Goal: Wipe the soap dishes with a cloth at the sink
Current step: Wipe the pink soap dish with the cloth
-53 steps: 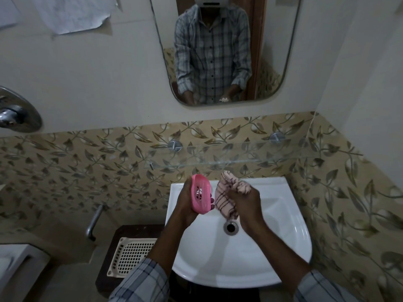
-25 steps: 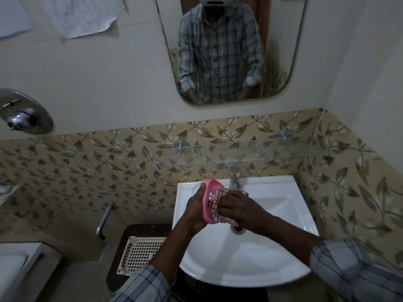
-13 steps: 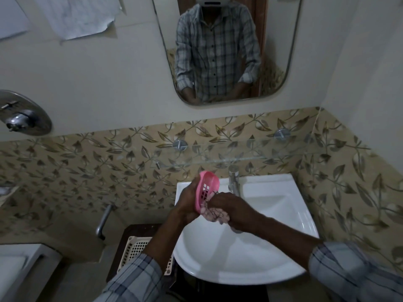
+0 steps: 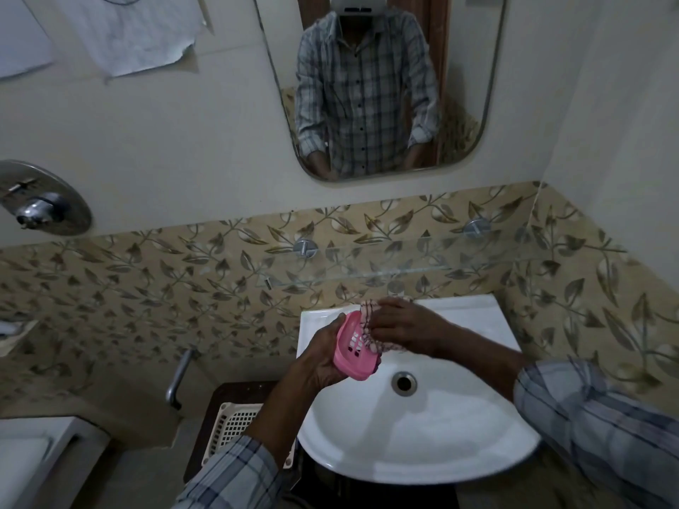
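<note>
A pink slotted soap dish (image 4: 353,350) is tilted on edge over the left side of the white sink (image 4: 433,427). My left hand (image 4: 319,361) grips it from behind and below. My right hand (image 4: 402,326) presses a checked pink-and-white cloth (image 4: 369,326) against the dish's inner face, with the cloth bunched under the fingers. Most of the cloth is hidden by that hand.
The tap (image 4: 396,288) stands behind my right hand, under a glass shelf (image 4: 385,266). A white perforated tray (image 4: 235,427) lies on a dark stool left of the sink. The drain (image 4: 404,383) is open. A mirror (image 4: 374,86) hangs above and a wall valve (image 4: 40,200) sits far left.
The dish has tipped so its slotted face shows more, and both hands have shifted slightly. The cloth has slid from the dish's lower part up to its upper right edge.
</note>
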A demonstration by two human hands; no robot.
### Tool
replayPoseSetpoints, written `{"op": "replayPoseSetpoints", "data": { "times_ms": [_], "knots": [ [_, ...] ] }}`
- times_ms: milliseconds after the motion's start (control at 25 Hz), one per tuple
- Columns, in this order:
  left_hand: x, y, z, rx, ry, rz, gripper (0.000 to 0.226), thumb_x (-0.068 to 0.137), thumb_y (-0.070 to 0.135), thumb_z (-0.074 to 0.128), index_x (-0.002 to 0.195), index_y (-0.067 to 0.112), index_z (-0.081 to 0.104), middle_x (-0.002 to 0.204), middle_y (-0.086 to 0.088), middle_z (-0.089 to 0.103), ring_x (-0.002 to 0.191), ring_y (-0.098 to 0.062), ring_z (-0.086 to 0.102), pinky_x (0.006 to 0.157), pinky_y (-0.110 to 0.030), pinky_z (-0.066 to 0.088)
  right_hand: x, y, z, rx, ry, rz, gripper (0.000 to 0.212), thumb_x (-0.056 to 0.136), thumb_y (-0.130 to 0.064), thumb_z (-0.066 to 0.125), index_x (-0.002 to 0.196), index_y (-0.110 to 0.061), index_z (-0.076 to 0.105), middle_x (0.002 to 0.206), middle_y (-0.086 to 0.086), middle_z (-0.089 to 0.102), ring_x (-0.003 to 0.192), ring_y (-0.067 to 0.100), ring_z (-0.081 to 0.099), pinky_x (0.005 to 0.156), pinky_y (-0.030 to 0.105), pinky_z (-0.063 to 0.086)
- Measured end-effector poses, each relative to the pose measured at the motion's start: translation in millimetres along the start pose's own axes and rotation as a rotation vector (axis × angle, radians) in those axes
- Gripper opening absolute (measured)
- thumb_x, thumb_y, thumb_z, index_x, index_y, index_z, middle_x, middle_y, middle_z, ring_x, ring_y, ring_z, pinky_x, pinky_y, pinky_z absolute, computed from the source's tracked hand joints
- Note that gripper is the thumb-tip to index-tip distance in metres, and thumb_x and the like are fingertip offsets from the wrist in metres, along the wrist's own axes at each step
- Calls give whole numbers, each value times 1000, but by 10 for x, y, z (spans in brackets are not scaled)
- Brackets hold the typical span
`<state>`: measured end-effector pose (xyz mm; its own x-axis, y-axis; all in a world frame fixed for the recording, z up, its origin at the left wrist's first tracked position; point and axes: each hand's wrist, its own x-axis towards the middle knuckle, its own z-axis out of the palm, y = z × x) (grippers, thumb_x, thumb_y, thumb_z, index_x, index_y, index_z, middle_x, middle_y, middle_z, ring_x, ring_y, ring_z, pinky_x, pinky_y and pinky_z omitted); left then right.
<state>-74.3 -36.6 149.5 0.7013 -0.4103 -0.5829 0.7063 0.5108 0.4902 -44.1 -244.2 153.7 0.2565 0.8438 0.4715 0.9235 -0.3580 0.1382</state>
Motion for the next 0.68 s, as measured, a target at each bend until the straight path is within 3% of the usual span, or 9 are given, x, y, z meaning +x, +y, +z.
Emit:
{"op": "replayPoseSetpoints", "data": {
  "times_ms": [80, 160, 280, 360, 440, 480, 560, 600, 680],
  "knots": [
    [27, 21, 6, -82, -39, 5, 47, 100, 35, 48, 131, 1, 53, 107, -21, 65, 94, -31, 61, 91, -41, 48, 50, 62, 20, 0, -26, -1, 11, 89, -9, 69, 99, -7, 74, 104, 14, 73, 102, 30, 68, 99, 45, 50],
    [52, 17, 19, -67, -39, 41, 51, 102, 40, 42, 127, -2, 56, 103, -24, 68, 89, -35, 67, 83, -43, 55, 84, -121, 87, 223, 1, 186, 12, 89, -10, 68, 97, -4, 74, 99, 15, 73, 94, 33, 68, 90, 43, 53],
    [102, -83, -34, 76, 153, 242, 62, 99, 54, 43, 119, 0, 63, 97, -23, 75, 93, -36, 70, 77, -43, 57, 147, -661, 212, 623, 14, 693, 20, 73, -4, 61, 91, -7, 71, 88, 12, 74, 82, 30, 69, 74, 39, 57],
    [120, -185, -44, 244, 228, 441, 65, 96, 61, 41, 121, 6, 66, 102, -15, 78, 98, -30, 73, 75, -38, 59, 326, -784, 156, 982, 194, 1104, 15, 76, -11, 57, 83, -8, 70, 80, 9, 76, 75, 24, 73, 69, 41, 61],
    [183, -294, -44, 393, 191, 633, 67, 95, 64, 37, 130, 12, 61, 117, -13, 74, 108, -26, 71, 81, -34, 60, 556, -594, 10, 1405, 382, 1521, 10, 87, -11, 63, 86, -10, 74, 81, 11, 78, 74, 27, 76, 65, 45, 63],
    [221, -352, -46, 435, 154, 692, 66, 96, 62, 36, 135, 14, 57, 124, -12, 71, 113, -25, 69, 85, -33, 59, 642, -471, -67, 1546, 459, 1639, 9, 88, -9, 65, 87, -11, 74, 81, 12, 78, 72, 29, 75, 61, 43, 62],
    [251, -361, -58, 420, 134, 745, 61, 98, 59, 33, 137, 18, 56, 127, -9, 70, 116, -22, 68, 86, -31, 58, 710, -446, -151, 1562, 486, 1689, 10, 90, -10, 64, 93, -10, 74, 86, 11, 77, 75, 28, 74, 61, 39, 61],
    [260, -311, -47, 394, 147, 726, 60, 99, 59, 32, 133, 19, 61, 123, -8, 72, 113, -22, 69, 84, -29, 58, 682, -500, -146, 1411, 453, 1612, 11, 89, -14, 63, 93, -12, 74, 87, 9, 77, 77, 25, 74, 65, 37, 62],
    [241, -229, -7, 330, 142, 669, 62, 102, 58, 29, 119, 18, 72, 113, -11, 76, 106, -23, 72, 77, -27, 60, 596, -686, -132, 1005, 215, 1329, 12, 83, -12, 61, 85, -15, 72, 85, 4, 76, 78, 19, 73, 67, 30, 60]
  ]
}}
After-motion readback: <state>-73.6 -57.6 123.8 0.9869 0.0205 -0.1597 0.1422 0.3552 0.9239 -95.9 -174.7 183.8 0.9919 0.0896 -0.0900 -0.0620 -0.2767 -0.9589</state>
